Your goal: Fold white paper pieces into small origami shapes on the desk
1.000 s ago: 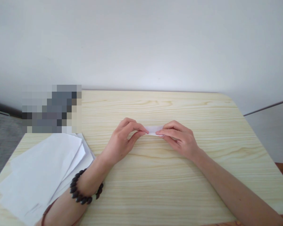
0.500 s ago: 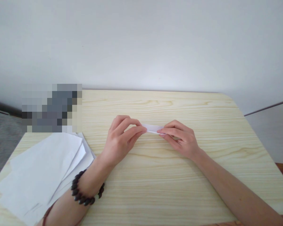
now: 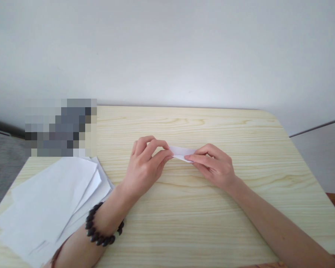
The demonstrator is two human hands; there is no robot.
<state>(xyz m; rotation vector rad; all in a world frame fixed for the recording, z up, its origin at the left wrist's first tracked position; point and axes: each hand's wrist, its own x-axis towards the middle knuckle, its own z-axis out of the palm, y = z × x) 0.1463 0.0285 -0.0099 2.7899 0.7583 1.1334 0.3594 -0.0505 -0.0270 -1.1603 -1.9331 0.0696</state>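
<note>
A small folded piece of white paper (image 3: 180, 152) spans the gap between my two hands, over the middle of the table. My left hand (image 3: 149, 162) pinches its left end between thumb and fingers. At the right end, my right hand (image 3: 213, 163) grips the paper, with a finger lying along the lower folded strip. The strip stands a little apart from the rest of the paper near the right fingers. Both ends of the paper are partly hidden by my fingertips. A dark bead bracelet (image 3: 93, 230) circles my left wrist.
Several loose white sheets (image 3: 53, 197) lie overlapping on the left of the wood-grain table (image 3: 184, 223), beside my left forearm. Behind them is a blurred-out dark object (image 3: 69, 128). A pale wall (image 3: 184, 52) rises along the table's back edge.
The lower strip of the paper has opened wider at its right end. My right fingers have shifted slightly; my left hand has hardly moved.
</note>
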